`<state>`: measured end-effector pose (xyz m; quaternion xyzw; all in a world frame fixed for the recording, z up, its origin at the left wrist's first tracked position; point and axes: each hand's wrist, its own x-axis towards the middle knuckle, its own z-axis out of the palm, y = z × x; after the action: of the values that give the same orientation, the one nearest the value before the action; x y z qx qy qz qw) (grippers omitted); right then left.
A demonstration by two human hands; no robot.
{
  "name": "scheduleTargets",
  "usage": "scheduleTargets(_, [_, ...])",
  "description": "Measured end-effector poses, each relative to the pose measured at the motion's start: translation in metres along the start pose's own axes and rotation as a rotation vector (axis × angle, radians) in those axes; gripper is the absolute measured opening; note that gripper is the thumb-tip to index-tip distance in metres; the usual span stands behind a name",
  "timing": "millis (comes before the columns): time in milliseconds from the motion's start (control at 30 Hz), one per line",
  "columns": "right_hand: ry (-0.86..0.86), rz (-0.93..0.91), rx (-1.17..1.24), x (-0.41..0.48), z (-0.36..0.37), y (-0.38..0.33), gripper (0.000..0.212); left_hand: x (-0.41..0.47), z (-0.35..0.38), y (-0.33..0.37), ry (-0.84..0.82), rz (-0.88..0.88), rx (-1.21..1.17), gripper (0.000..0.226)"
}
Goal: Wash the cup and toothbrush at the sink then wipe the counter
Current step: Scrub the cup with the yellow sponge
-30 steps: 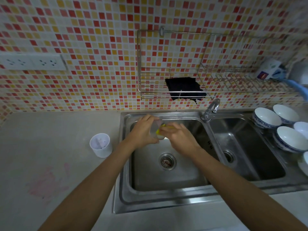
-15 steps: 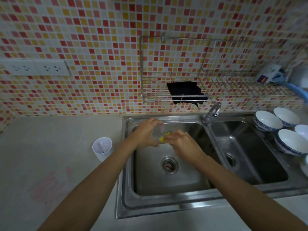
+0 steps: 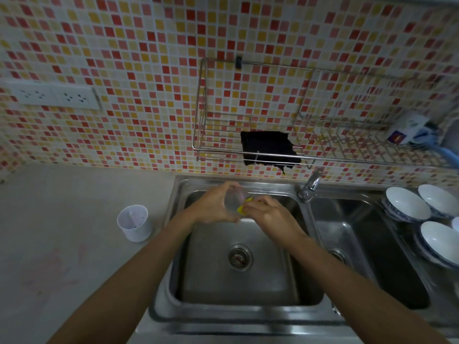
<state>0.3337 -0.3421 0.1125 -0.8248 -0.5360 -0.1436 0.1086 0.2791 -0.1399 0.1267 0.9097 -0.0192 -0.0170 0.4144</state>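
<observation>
Over the left basin of the steel sink (image 3: 248, 291), my left hand (image 3: 211, 207) grips a clear cup (image 3: 234, 201) tipped on its side. My right hand (image 3: 269, 214) pinches a yellow item (image 3: 242, 208), perhaps a sponge, pressed at the cup's mouth. Most of the yellow item is hidden by my fingers. No toothbrush shows. A white holder cup (image 3: 135, 223) stands on the grey counter (image 3: 74, 207), left of the sink.
The faucet (image 3: 310, 186) stands between the two basins. A dark cloth (image 3: 268, 148) hangs on the wire wall rack (image 3: 347, 142). Several white bowls (image 3: 407, 204) sit at the right. Pinkish smears (image 3: 57, 269) mark the counter at the left. A socket strip (image 3: 52, 96) is on the tiled wall.
Both hands stay together over the left basin with the cup and the yellow item, shifting only slightly. The camera view has tilted up a little.
</observation>
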Motion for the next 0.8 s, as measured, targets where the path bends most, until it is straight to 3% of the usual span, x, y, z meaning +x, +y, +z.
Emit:
scheduleTargets(133, [0.042,0.010,0.062,-0.002,0.004,0.015,0.044,0.008,0.016,0.009,0.131,0.015,0.058,0.096])
scheduleTargets(267, [0.035,0.050,0.211,-0.003,0.006,0.029,0.041,0.020,0.026,0.008,0.237,0.038,0.131,0.086])
scheduleTargets(400, [-0.050,0.081,0.400,-0.007,0.011,0.030,0.032,0.019,0.032,0.004,0.259,0.026,0.241,0.081])
scheduleTargets(533, [-0.027,-0.058,0.154,-0.004,0.023,0.042,0.044,0.019,0.036,0.004,0.230,-0.033,0.340,0.086])
scheduleTargets(633, [0.031,-0.060,0.098,-0.006,0.023,0.050,0.034,0.022,0.037,0.003,0.224,-0.017,0.339,0.083])
scheduleTargets(800, [-0.019,0.066,0.376,-0.012,0.030,0.042,0.036,0.019,0.034,0.007,0.207,-0.003,0.327,0.085])
